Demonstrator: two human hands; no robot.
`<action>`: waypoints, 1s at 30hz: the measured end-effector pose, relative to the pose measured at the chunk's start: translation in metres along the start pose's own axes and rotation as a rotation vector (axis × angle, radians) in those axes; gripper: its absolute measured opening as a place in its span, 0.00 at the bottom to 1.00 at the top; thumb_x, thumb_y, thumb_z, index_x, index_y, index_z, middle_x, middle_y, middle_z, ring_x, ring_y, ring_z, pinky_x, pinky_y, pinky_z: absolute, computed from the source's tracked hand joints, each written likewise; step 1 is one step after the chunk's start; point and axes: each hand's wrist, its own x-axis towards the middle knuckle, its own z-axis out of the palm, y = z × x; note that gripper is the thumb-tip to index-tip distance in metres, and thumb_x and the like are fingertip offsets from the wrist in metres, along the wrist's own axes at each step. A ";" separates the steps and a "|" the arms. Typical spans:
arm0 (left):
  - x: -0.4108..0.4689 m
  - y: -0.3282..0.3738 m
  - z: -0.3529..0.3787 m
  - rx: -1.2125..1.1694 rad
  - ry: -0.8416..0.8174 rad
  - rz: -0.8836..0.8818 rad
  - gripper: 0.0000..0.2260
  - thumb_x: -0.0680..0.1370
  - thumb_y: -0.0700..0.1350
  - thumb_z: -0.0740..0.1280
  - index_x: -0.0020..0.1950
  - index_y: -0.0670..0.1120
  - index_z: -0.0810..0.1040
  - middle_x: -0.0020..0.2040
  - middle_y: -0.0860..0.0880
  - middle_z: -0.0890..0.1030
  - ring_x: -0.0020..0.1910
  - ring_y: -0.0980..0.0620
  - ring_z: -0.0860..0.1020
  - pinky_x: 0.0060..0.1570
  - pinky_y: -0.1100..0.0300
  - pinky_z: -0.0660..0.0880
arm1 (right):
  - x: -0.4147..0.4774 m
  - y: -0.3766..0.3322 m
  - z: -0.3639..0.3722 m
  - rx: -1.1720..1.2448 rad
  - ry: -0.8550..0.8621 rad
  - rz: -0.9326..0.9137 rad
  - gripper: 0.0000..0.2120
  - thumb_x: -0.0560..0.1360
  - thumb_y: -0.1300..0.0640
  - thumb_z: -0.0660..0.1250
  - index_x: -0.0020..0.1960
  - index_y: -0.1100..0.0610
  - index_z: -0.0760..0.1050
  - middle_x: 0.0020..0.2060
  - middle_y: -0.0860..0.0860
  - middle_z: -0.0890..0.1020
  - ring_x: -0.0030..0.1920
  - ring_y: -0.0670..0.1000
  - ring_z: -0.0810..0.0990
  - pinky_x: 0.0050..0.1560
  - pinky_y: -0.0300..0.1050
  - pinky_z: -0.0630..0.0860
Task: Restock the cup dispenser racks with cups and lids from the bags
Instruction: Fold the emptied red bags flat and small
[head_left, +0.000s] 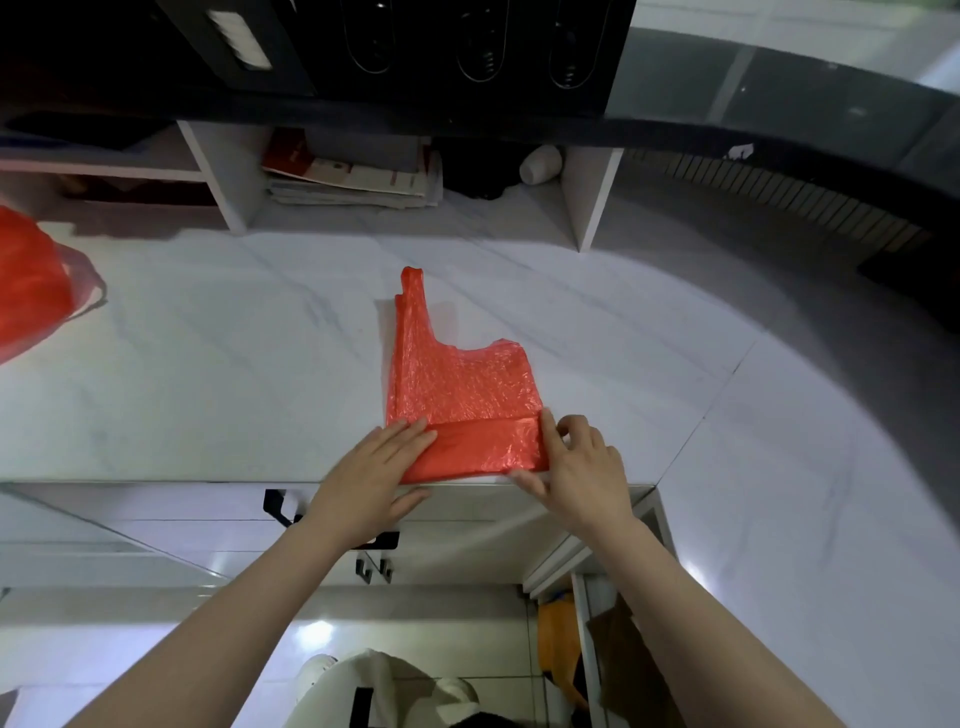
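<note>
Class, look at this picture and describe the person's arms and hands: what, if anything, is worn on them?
Both forearms are bare, with no sleeve in view. The left hand and right hand wear no gloves, and no watch, ring or bracelet shows on either.

Flat red bag (462, 384), near end folded over

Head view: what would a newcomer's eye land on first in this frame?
The flattened red plastic bag stands out in the middle of the white marble counter, its near end folded over at the counter's front edge. The left hand presses flat on the fold's left corner, while the right hand sits at its right edge. A fuller red bag bulges in at the far left.
</note>
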 end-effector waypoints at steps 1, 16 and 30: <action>0.000 0.000 0.001 -0.018 0.016 -0.006 0.29 0.75 0.55 0.68 0.73 0.46 0.66 0.74 0.48 0.65 0.73 0.47 0.62 0.72 0.52 0.55 | -0.002 0.000 0.001 -0.015 -0.005 -0.022 0.47 0.69 0.24 0.47 0.78 0.51 0.44 0.65 0.54 0.65 0.59 0.54 0.70 0.54 0.51 0.74; 0.006 0.005 -0.014 -0.564 0.333 -0.510 0.15 0.73 0.46 0.71 0.57 0.54 0.73 0.46 0.63 0.77 0.43 0.67 0.75 0.38 0.72 0.67 | -0.006 -0.005 -0.001 0.563 0.064 0.147 0.20 0.75 0.37 0.60 0.53 0.49 0.81 0.46 0.43 0.75 0.45 0.45 0.76 0.51 0.48 0.75; 0.014 0.019 -0.001 -0.297 0.251 -0.465 0.19 0.80 0.43 0.62 0.71 0.50 0.70 0.74 0.46 0.63 0.66 0.46 0.70 0.60 0.52 0.70 | 0.012 -0.013 0.005 0.350 0.108 0.305 0.26 0.75 0.37 0.61 0.68 0.45 0.60 0.49 0.48 0.80 0.46 0.52 0.80 0.48 0.51 0.76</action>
